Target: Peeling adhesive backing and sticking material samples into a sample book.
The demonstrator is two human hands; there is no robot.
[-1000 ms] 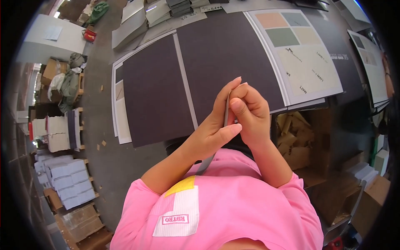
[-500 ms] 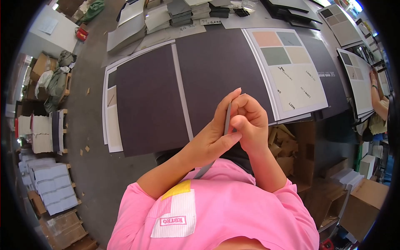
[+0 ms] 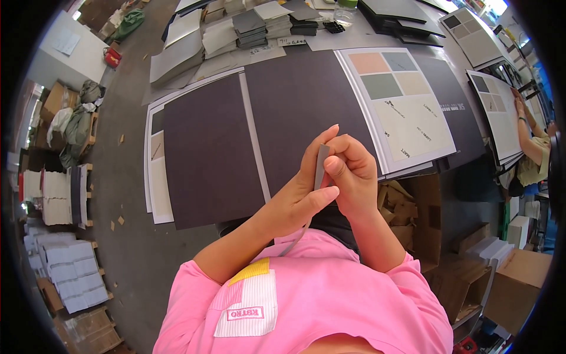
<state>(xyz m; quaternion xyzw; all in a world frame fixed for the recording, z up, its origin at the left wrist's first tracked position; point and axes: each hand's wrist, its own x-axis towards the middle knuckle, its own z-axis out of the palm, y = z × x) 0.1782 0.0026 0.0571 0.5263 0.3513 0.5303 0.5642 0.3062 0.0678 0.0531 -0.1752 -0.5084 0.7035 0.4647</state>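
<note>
A thin grey strip stands on end between my hands, its top near my fingertips and its lower part trailing down toward my lap. My left hand is closed on it, thumb against the strip. My right hand, fingers curled, pinches the same strip from the other side. Both hands are above the near edge of a large open folder with a dark left panel and a dark middle panel. On its right is a white page of colour swatches, showing pink, green, blue-grey and beige blocks.
Stacks of grey and white sheets line the table's far side, beside a bottle and black boards. At right, another person's hand touches a swatch board. Cardboard boxes stand lower right; paper stacks sit at left.
The grey strip has turned, so more of its flat face shows, and its lower part bends differently. My fingers have shifted slightly. The whole view has tilted a little.
</note>
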